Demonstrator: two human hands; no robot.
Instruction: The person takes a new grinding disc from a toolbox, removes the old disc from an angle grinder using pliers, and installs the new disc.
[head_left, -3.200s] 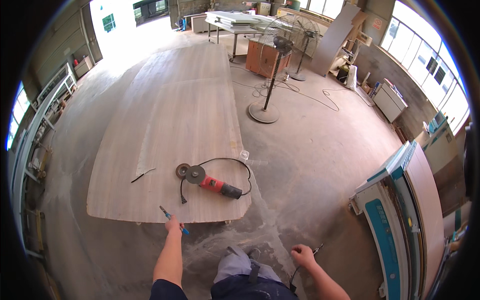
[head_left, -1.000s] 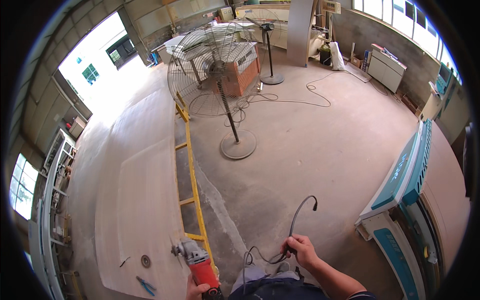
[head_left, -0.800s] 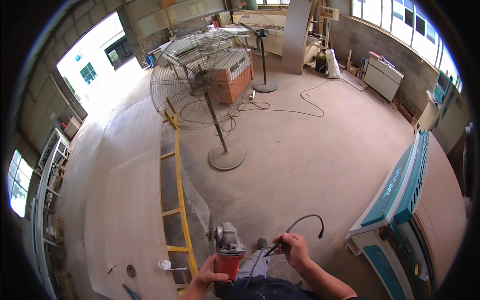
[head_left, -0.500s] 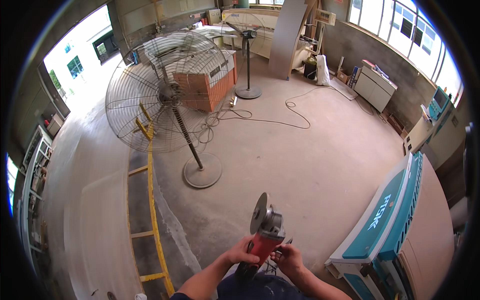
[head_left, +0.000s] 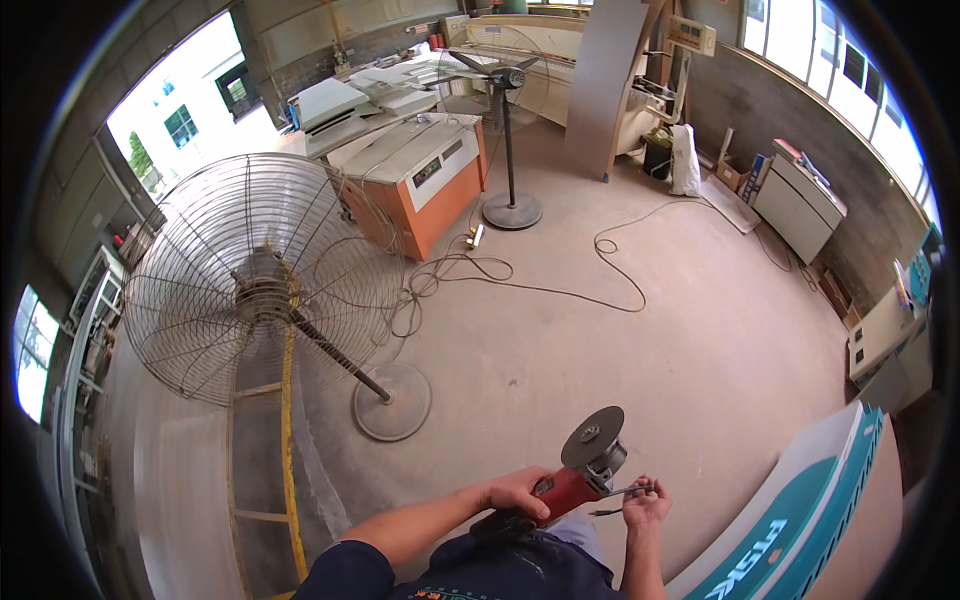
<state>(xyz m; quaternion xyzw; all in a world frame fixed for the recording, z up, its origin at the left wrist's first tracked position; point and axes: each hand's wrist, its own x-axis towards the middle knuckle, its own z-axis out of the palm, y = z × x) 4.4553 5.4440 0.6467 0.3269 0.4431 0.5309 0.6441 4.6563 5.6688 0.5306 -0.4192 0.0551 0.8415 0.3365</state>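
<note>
My left hand point(head_left: 520, 493) is wrapped around the red body of an angle grinder point(head_left: 570, 493). The grinder is tilted, its grey metal head and round dark disc point(head_left: 592, 437) pointing up and away from me. To the right of it, my right hand point(head_left: 647, 503) has its fingers curled around a thin dark rod-like piece point(head_left: 630, 490). That piece reaches toward the grinder's head; its exact kind is too small to make out. A second dark tip shows just below it, beside the grinder.
A large caged fan point(head_left: 262, 290) stands at left near a yellow ladder-like frame point(head_left: 290, 460). Behind are a smaller fan point(head_left: 512, 210), an orange-and-white cabinet point(head_left: 400, 215) and a cable point(head_left: 560, 288) looping over the floor. A white-and-teal machine point(head_left: 790, 520) sits at lower right.
The view has shifted, and the grinder is now further right with its disc turned more face-on. My right hand has moved away from the grinder's body, out to its right, with the thin piece.
</note>
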